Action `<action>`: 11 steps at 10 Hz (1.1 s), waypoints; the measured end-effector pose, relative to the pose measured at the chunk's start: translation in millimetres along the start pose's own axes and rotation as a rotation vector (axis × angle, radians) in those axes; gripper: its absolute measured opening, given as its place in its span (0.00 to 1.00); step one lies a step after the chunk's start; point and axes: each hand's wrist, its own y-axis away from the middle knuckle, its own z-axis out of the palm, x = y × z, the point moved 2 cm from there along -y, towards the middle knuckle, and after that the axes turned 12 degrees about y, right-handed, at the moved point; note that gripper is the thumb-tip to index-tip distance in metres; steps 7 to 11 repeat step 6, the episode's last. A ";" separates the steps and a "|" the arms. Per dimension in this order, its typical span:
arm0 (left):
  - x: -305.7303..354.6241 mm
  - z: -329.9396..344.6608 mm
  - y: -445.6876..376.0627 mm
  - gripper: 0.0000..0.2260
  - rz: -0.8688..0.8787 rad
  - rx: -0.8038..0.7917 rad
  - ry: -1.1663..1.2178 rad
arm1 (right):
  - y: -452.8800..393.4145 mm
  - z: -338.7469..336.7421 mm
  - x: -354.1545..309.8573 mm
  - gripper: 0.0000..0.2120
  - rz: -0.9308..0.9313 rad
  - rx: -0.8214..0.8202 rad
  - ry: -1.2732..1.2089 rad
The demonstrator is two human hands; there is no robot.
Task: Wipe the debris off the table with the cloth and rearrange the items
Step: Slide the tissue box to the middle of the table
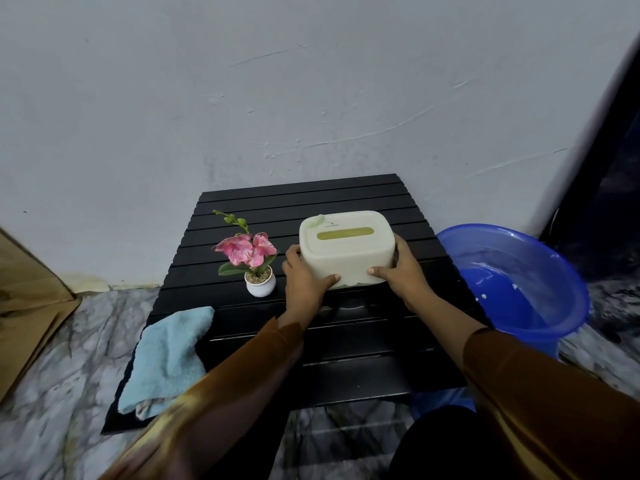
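- left hand point(303, 278) and right hand point(401, 271) both grasping cream tissue box point(346, 249), mid black slatted desk point(346, 341)
- potted pink flower point(254, 261) just left of box
- blue cloth point(169, 355) on desk's near-left edge

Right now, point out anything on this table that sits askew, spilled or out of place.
The light blue cloth lies crumpled at the black slatted table's near left corner, hanging over the edge. Both hands, left hand and right hand, grip the cream tissue box. The potted pink orchid stands upright. No debris or spill shows.
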 end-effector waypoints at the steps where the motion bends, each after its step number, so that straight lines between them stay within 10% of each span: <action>1: -1.1 -2.0 -0.6 0.38 0.011 -0.007 -0.014 | -0.5 0.2 0.2 0.38 0.003 -0.019 0.015; 11: -3.2 -4.2 -1.0 0.41 -0.003 -0.048 -0.022 | -1.2 0.9 6.3 0.45 0.020 -0.079 0.049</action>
